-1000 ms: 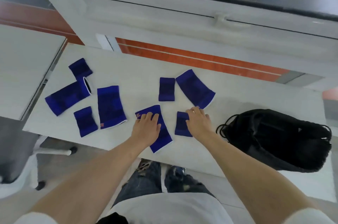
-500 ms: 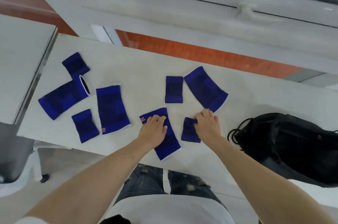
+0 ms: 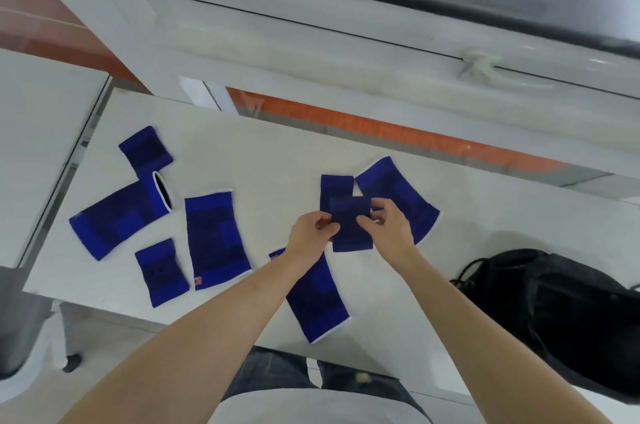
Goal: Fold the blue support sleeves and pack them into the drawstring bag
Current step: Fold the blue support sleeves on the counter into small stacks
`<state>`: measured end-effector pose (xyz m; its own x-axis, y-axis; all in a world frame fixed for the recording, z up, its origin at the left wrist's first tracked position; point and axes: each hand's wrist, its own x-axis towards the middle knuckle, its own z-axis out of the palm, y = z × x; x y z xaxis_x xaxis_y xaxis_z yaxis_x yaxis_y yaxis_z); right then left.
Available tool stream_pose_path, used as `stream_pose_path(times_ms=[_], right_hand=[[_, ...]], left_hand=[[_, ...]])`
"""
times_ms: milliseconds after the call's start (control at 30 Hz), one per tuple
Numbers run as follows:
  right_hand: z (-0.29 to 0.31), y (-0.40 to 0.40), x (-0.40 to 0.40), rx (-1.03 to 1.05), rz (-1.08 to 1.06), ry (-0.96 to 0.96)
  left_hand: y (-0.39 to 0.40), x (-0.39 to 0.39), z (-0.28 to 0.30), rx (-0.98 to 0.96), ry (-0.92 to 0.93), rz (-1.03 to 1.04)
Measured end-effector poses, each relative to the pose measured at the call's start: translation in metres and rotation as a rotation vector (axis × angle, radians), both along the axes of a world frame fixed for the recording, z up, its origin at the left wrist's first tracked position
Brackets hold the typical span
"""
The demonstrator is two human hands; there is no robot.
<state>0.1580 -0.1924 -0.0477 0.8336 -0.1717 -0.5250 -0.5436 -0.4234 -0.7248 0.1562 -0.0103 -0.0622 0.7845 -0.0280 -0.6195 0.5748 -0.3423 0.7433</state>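
left hand [image 3: 311,233] + right hand [image 3: 389,229] pinch small blue sleeve [image 3: 350,228], held above table [image 3: 284,146] | drawstring bag [image 3: 561,312] at right, mouth unclear | risk: thin edge pinch slips, sleeve drops unfolded onto long sleeve [image 3: 320,299]

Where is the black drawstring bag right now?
The black bag lies at the table's right end, beside the person's right forearm, away from the sleeves.

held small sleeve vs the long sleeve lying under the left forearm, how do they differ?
The small sleeve is short and lifted, pinched by the left hand and right hand; the long sleeve is far longer and lies flat on the table, untouched. The long sleeve shows a white edge trim; the small sleeve shows none. Both are blue knit.
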Motion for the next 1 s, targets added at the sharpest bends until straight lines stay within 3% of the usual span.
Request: stream_pose_path(times_ms=[233, 467, 667, 1000], right_hand=[[-0.028, 0.018, 0.035, -0.107, -0.054, 0.054], [-0.054, 0.033, 0.044, -0.298, -0.023, 0.033], [-0.066, 0.042, 0.037, -0.298, -0.100, -0.075], [-0.069, 0.046, 0.041, -0.326, -0.112, -0.050]], left_hand=[[0.002, 0.038, -0.021, 0.172, -0.032, 0.075], [-0.001, 0.053, -0.041, 0.327, -0.070, -0.005], [-0.006, 0.053, -0.052, 0.346, -0.100, 0.012], [-0.005, 0.061, -0.055, 0.343, -0.033, 0.076]])
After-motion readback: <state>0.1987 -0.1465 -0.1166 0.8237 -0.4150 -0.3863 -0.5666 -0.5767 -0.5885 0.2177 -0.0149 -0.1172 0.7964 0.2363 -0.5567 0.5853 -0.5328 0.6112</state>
